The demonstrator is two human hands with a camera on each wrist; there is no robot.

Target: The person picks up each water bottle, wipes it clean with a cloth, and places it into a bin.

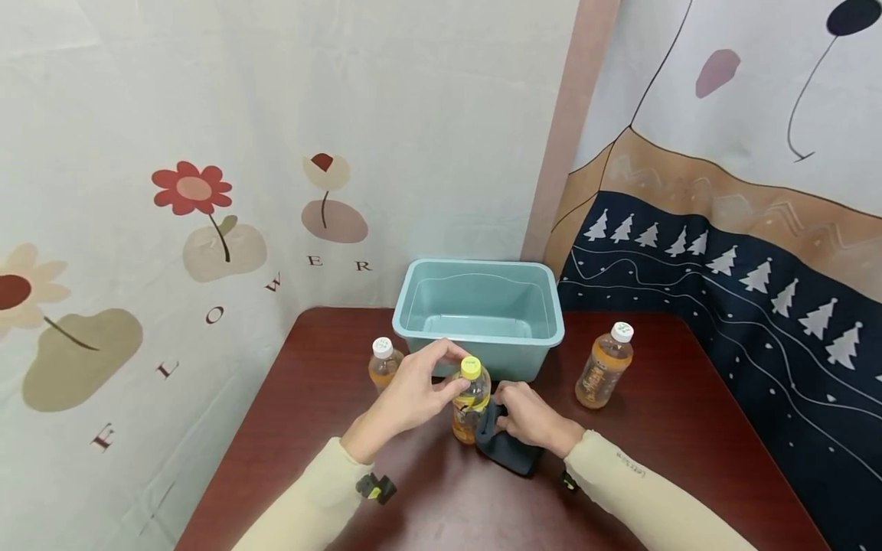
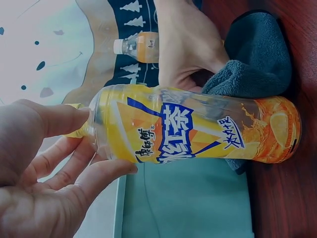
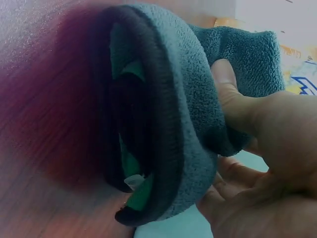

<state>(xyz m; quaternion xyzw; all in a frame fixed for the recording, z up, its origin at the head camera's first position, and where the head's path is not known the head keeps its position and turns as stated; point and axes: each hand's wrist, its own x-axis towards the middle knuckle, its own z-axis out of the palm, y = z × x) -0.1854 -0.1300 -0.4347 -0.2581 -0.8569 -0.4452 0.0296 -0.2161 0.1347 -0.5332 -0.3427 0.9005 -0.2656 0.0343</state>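
In the head view, a tea bottle [image 1: 468, 417] with a yellow cap and a yellow-orange label stands on the table. My left hand [image 1: 413, 392] holds it around the neck and cap; in the left wrist view, thumb and fingers pinch the upper part of the bottle [image 2: 183, 126]. My right hand [image 1: 532, 417] grips a dark teal cloth [image 1: 508, 451] against the bottle's side. Seen from the right wrist, the cloth [image 3: 193, 94] is folded, with a dark edge, a green inner side and a small white tag, and the thumb presses into it.
A light blue plastic bin [image 1: 482, 337] stands behind the hands near the wall. One white-capped bottle [image 1: 383, 367] is at its left, partly behind my left hand. Another white-capped bottle [image 1: 603, 367] stands to the right on the dark red table [image 1: 289, 428]. Printed curtains hang around.
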